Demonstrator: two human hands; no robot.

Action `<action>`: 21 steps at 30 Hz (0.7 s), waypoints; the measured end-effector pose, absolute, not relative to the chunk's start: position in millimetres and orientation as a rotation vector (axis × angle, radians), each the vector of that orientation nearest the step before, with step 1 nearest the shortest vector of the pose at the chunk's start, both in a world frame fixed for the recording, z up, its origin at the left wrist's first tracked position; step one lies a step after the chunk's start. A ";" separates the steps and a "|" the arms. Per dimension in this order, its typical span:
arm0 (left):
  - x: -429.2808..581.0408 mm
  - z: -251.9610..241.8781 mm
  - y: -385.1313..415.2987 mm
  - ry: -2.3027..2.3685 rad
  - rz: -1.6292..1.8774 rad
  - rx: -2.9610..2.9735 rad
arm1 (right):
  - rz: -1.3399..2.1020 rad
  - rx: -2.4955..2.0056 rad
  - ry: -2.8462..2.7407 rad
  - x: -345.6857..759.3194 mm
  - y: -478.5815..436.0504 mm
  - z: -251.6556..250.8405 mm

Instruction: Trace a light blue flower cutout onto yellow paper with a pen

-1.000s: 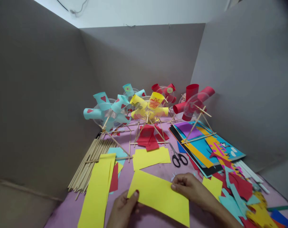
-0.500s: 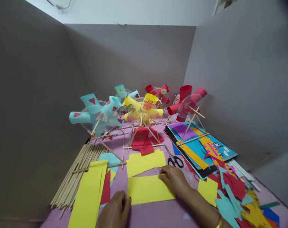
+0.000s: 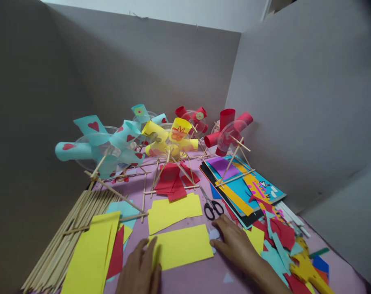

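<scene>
My left hand [image 3: 139,265] and right hand [image 3: 234,243] are flanking a yellow rectangular paper sheet [image 3: 183,247] on the purple desk [image 3: 185,281], apart, loosely spread. Blue printed pad [image 3: 242,192] is lying right, print too small to read.

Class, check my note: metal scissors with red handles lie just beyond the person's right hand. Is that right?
Not quite: the head view shows the metal scissors have black handles, not red; they do lie just beyond the person's right hand.
</scene>
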State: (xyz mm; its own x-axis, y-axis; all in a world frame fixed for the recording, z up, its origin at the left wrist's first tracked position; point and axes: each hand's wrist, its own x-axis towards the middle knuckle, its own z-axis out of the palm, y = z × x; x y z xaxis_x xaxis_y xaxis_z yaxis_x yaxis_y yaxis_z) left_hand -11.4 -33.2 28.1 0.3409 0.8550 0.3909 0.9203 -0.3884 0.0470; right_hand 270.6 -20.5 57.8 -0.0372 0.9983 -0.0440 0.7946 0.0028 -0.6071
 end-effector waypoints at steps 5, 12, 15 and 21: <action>8.8 11.8 -27.5 -1.117 -0.377 -2.566 | 0.736 -1.798 -1.756 270.3 -18.2 53.8; 16.5 -3.5 -28.7 -1.063 -0.366 -2.458 | 1.028 -1.621 -1.351 286.3 -10.1 57.4; 19.0 -6.4 -30.2 -1.079 -0.386 -2.442 | 1.207 -1.469 -1.197 258.2 -8.2 59.7; 18.5 -10.7 -32.3 -1.100 -0.483 -2.441 | 1.405 -1.371 -1.094 189.0 -9.8 41.4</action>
State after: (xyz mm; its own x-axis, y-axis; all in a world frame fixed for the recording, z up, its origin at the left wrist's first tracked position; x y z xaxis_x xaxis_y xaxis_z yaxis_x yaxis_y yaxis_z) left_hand 18.5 -32.3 -10.7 0.6272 0.6213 0.4697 0.7663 -0.6000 -0.2296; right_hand 189.0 -9.8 41.4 -0.0212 0.9704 -0.2406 -0.0045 -0.2407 -0.9706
